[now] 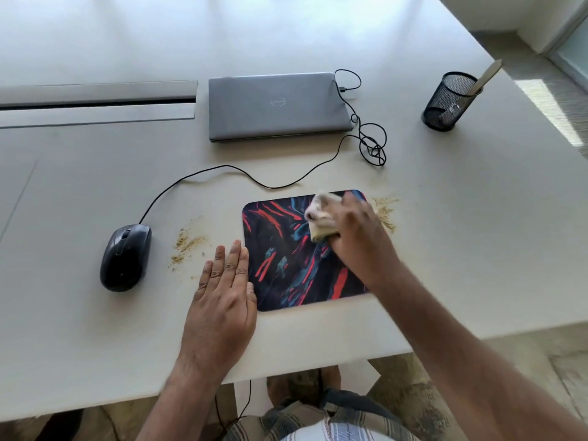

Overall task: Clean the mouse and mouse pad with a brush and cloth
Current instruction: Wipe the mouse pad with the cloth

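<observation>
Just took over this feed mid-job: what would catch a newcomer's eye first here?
The colourful mouse pad near the table's front edge, where the right hand presses a bunched pale cloth onto its far right corner. The left hand lies flat at the pad's left edge. Tan crumbs are scattered between pad and black wired mouse, with more crumbs past the pad's right corner.

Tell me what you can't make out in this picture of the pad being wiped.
Head view only:
- Pad: its far right part is hidden by the right hand and the cloth.
- Cloth: blurred, partly covered by fingers.
- Holder: the lower end of the pale tool is obscured by mesh, so I can't tell whether it is the brush.
- Left hand: whether it touches the pad edge is unclear.
</observation>
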The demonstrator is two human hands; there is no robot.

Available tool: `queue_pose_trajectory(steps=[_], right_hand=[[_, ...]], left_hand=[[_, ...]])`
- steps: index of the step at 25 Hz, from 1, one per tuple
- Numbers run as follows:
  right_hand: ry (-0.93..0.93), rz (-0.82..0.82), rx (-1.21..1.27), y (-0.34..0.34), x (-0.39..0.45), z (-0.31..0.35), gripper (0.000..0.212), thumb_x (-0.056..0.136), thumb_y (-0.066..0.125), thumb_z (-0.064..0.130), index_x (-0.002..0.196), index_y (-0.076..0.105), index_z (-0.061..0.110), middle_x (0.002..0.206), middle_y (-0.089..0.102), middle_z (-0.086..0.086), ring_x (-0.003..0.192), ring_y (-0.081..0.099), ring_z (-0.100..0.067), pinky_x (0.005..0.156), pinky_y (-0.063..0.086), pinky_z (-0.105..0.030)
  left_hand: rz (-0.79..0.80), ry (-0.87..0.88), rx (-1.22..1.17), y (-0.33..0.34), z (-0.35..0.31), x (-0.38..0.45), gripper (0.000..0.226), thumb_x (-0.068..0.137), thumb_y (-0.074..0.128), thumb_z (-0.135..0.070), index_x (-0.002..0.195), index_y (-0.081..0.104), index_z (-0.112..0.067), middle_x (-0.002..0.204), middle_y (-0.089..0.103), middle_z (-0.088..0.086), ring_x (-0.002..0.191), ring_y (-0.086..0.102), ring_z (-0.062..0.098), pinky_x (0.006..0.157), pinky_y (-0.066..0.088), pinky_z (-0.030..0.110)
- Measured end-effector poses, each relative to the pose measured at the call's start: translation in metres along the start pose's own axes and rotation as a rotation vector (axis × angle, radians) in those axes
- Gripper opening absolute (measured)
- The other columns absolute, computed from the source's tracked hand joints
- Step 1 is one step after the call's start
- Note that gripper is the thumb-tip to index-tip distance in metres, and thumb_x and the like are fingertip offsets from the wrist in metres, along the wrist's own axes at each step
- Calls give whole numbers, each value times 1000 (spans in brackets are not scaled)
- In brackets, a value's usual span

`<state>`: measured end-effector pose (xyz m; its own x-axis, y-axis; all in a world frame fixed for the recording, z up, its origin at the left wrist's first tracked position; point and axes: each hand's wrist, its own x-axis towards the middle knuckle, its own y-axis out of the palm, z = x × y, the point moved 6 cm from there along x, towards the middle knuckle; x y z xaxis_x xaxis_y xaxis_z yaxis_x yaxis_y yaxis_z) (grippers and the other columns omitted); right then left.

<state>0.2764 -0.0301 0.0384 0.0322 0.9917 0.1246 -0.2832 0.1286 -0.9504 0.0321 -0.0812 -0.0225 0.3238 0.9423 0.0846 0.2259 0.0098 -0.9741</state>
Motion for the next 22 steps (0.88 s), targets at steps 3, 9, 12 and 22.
queue_pose_trajectory(steps=[3, 9, 12, 22], right_hand=[[-81, 45, 53, -4, -76, 22, 40, 78, 78, 5, 116, 69, 11, 102, 59, -6, 84, 56, -22, 70, 55, -36], [-7, -38, -16, -2, 21, -4, 34, 85, 75, 7, 119, 71, 5, 100, 60, -12, 88, 62, -30, 70, 50, -33], [4, 12, -16, -2, 13, -8, 32, 86, 76, 6, 118, 71, 6, 100, 59, -10, 90, 63, -30, 71, 51, -33], [-39, -34, 31, -8, 4, -21, 34, 84, 81, 14, 117, 71, 8, 94, 55, -6, 83, 59, -24, 68, 51, -33]], left_hand=[[0, 1, 4, 1, 0, -1, 62, 105, 21, -30, 163, 16, -9, 172, 12, 5, 160, 3, 20, 128, 14, 44], [-7, 8, -6, -1, -1, 0, 61, 105, 23, -29, 163, 19, -9, 172, 14, 5, 160, 7, 20, 128, 17, 46], [-3, -1, -7, -1, -1, 0, 62, 105, 22, -29, 162, 20, -8, 172, 15, 5, 160, 7, 20, 128, 15, 45], [-19, 11, 5, -1, -2, 0, 62, 105, 19, -31, 162, 21, -6, 171, 14, 5, 160, 7, 20, 128, 13, 43]])
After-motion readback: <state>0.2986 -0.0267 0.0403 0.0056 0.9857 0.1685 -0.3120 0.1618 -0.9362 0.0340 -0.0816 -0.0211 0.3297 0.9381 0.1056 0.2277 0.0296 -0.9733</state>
